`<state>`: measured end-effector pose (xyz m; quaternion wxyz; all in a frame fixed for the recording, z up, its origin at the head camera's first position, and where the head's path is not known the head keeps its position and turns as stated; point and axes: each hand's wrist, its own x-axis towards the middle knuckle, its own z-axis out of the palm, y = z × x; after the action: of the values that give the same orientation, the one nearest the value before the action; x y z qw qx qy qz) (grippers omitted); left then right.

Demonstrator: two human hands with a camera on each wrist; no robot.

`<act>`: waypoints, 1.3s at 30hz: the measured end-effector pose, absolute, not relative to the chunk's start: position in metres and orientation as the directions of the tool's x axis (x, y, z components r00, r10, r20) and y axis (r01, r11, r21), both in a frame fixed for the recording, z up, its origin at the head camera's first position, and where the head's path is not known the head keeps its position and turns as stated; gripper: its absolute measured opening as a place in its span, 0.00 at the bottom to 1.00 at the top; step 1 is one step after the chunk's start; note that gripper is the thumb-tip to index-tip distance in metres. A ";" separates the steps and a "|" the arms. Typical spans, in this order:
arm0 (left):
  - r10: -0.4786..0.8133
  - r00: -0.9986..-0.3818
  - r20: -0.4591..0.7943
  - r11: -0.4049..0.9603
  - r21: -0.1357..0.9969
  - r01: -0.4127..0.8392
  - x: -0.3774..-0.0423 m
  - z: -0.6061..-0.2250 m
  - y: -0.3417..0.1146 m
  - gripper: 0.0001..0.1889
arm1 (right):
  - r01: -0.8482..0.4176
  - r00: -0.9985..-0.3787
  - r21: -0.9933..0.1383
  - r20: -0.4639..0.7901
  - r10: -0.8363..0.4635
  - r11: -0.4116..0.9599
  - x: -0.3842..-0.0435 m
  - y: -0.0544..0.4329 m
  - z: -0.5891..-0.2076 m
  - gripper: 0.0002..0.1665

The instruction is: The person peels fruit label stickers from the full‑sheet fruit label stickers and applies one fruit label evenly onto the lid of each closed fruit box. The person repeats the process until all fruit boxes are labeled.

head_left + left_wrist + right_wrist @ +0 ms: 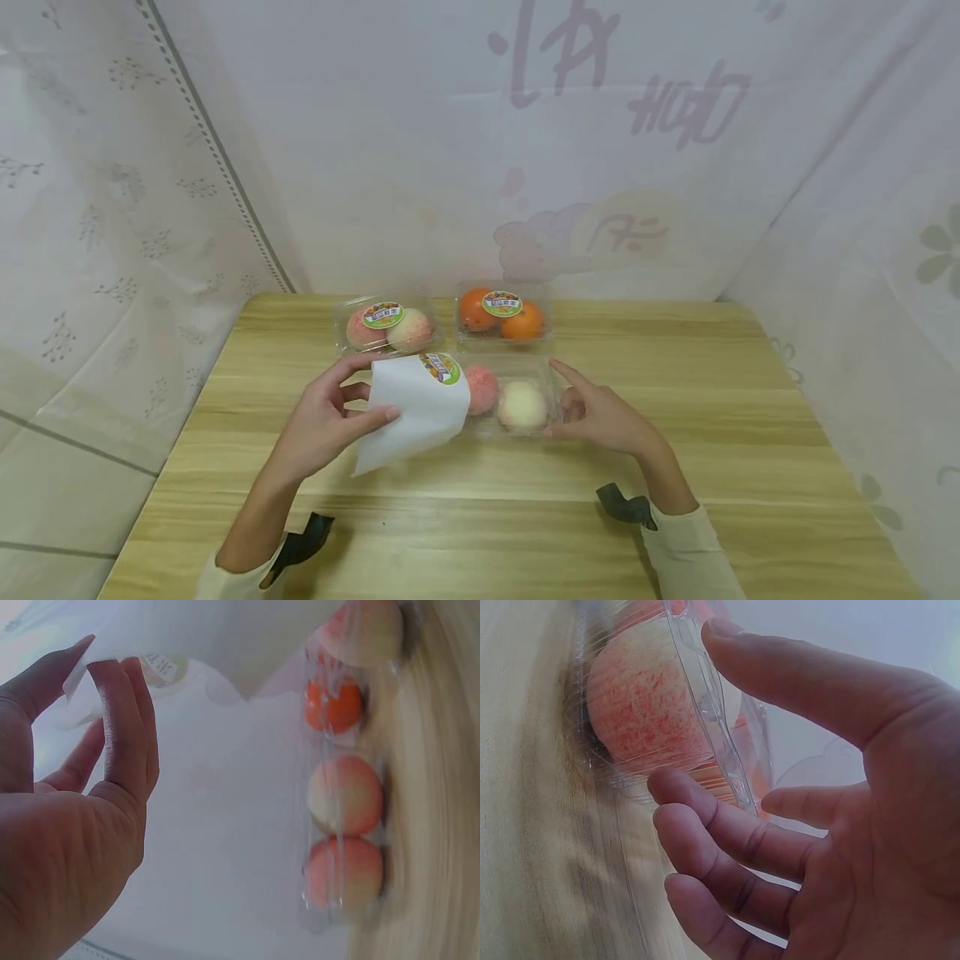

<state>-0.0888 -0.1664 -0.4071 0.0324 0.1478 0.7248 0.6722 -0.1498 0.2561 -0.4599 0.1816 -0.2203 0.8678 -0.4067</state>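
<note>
My left hand (pixel 327 417) pinches a white paper sheet (pixel 408 412) between thumb and fingers, above the table. A round fruit label (pixel 440 368) lies at the sheet's back edge. The sheet overlaps the left part of the nearest clear plastic box (pixel 551 385) in the head view. A pink peach (pixel 482 390) and a pale peach (pixel 522 406) show inside that box. My right hand (pixel 603 415) holds the box's right end, thumb at the front corner and index finger at the back one. In the right wrist view, the other fingers (pixel 686 840) bend toward its side wall.
Behind, to the left, stands a labelled clear box (pixel 345 333) of two peaches. Beside it is a labelled clear box (pixel 543 333) of two orange fruits. All stand on a wood-grain table (pixel 675 358), with a white printed cloth (pixel 375 167) hanging behind.
</note>
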 end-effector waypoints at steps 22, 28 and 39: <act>0.331 -0.937 0.112 -0.032 0.994 0.108 -0.113 -0.408 -0.116 0.32 | -0.297 -0.935 -0.776 0.119 -0.333 0.557 -0.147 0.252 -0.451 0.34; 0.345 -0.930 0.128 -0.058 0.992 0.115 -0.117 -0.408 -0.108 0.32 | -0.360 -0.924 -0.788 0.224 -0.311 0.499 -0.145 0.244 -0.434 0.26; 0.370 -0.919 0.136 -0.092 0.990 0.110 -0.120 -0.403 -0.099 0.33 | -0.392 -0.914 -0.805 0.287 -0.286 0.445 -0.143 0.221 -0.400 0.16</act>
<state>-0.1201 -0.0991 -0.4035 0.0908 0.1796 0.6676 0.7168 -0.1426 0.2214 -0.4000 -0.0543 -0.1997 0.8483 -0.4874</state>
